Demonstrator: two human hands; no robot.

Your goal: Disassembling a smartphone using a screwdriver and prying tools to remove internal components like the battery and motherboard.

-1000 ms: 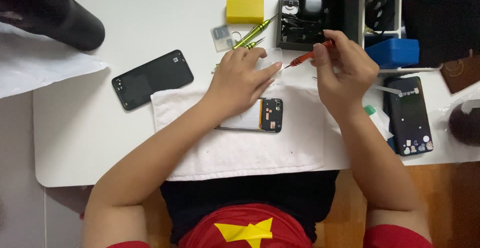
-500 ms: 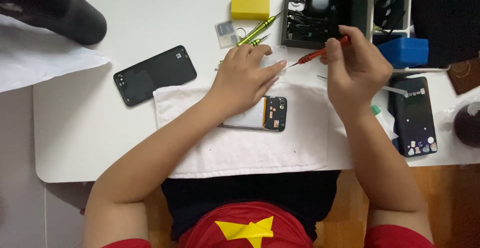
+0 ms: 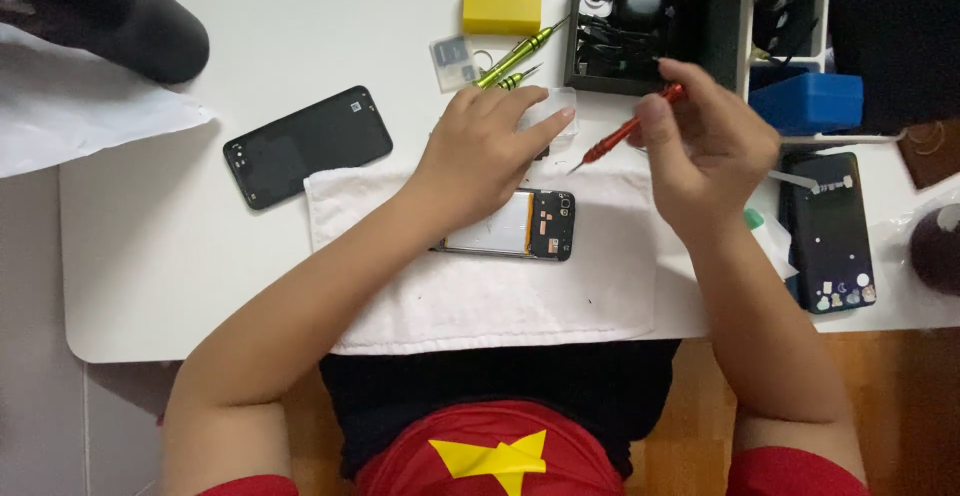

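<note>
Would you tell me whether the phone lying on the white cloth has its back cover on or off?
Off: the phone shows its bare battery and circuit board.

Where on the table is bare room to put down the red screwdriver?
Bare patches: the table in front of the back cover, left of the towel; the towel's near half, below the open phone; the strip between back cover and yellow block. Crowded: the far right, around the black box, blue case and second phone.
</note>
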